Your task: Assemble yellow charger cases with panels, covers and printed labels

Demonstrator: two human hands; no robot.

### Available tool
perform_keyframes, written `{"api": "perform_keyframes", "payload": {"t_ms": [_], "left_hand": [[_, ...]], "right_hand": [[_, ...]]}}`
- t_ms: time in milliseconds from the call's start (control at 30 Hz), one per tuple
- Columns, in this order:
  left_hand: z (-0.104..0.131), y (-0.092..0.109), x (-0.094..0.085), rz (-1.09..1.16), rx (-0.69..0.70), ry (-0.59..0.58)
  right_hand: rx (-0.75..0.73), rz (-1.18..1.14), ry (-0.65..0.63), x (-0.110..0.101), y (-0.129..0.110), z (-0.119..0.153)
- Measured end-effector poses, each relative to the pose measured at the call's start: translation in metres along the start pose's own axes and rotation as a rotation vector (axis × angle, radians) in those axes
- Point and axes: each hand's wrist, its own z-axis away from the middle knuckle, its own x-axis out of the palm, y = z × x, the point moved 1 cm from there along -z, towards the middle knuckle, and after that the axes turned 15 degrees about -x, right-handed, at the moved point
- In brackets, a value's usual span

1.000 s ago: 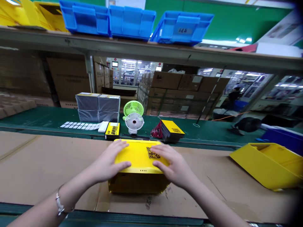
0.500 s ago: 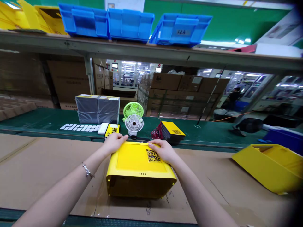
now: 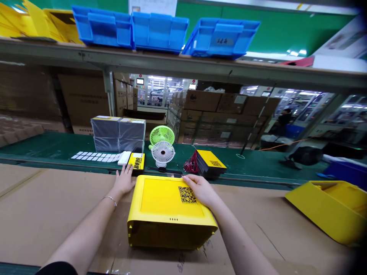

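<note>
A yellow plastic housing (image 3: 166, 198) with a printed QR code lies on the cardboard in front of me, its dark hollow opening facing me. My right hand (image 3: 200, 190) grips its far right corner, the thumb side along the back edge. To the left of the housing, apart from it, my left hand (image 3: 124, 181) has its fingers spread and pointing forward. Those fingertips are close to a yellow card stack with black print (image 3: 137, 161) and a white block (image 3: 125, 157); whether they touch either I cannot tell.
Rows of white stickers (image 3: 96, 156), wrapped grey boxes (image 3: 118, 134), a green fan (image 3: 162, 135), a white fan (image 3: 163, 153) and a QR-printed panel stack (image 3: 211, 162) with red wires stand beyond. Another yellow housing (image 3: 327, 214) lies right. Blue bins (image 3: 160, 32) line the overhead shelf.
My left hand has let go of the housing's far left corner and moved left, its fingers spreading towards the yellow card stack. My right hand stays on the housing.
</note>
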Motion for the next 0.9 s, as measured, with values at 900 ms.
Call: {"api": "perform_keyframes", "payload": {"t_ms": [900], "left_hand": [[0.167, 0.131, -0.152, 0.887, 0.073, -0.541]], "right_hand": [[-0.340, 0.218, 0.143, 0.003, -0.081, 0.034]]}}
